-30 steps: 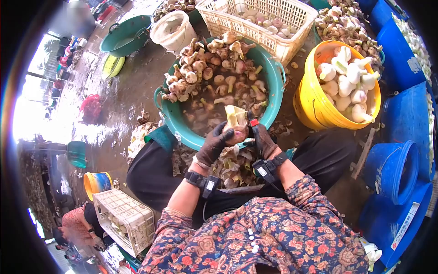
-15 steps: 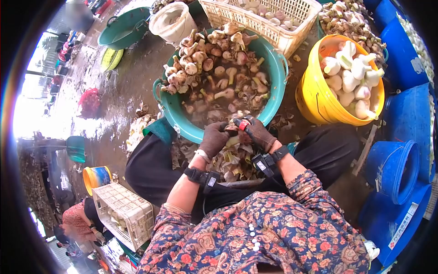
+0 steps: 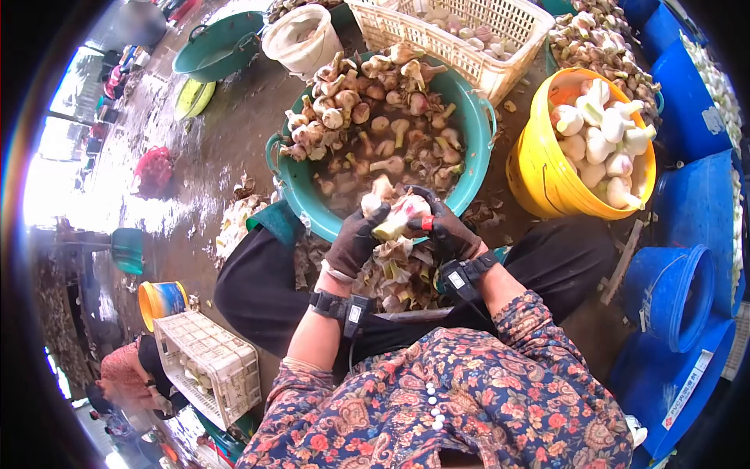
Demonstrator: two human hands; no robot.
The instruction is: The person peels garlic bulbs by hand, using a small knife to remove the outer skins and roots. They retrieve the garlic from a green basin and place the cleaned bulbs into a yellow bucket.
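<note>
My left hand [image 3: 353, 241], in a dark worn glove, is closed around pale garlic at the front rim of the green tub [image 3: 478, 168]. From the other side my right hand [image 3: 451, 228], gloved and with a red band on one finger, grips the same garlic bulb [image 3: 409, 209], whose pinkish-white skin shows between the hands. Its stem end points down towards me. In the tub, brown water holds floating garlic bulbs [image 3: 387, 166], and unpeeled ones [image 3: 332, 117] are heaped along its far left side. Loose garlic skins [image 3: 394, 270] lie below my hands, between my legs.
A yellow bucket [image 3: 539, 176] of white garlic stands right of the tub. Behind are a cream crate [image 3: 437, 43] and a white bucket [image 3: 301, 59]. Blue containers [image 3: 664, 289] line the right side. At lower left, a person [image 3: 129, 371] bends beside another crate [image 3: 207, 328].
Both hands have opened apart slightly and turned, bringing the pale garlic into view between them. My left hand has shifted a little left and down.
</note>
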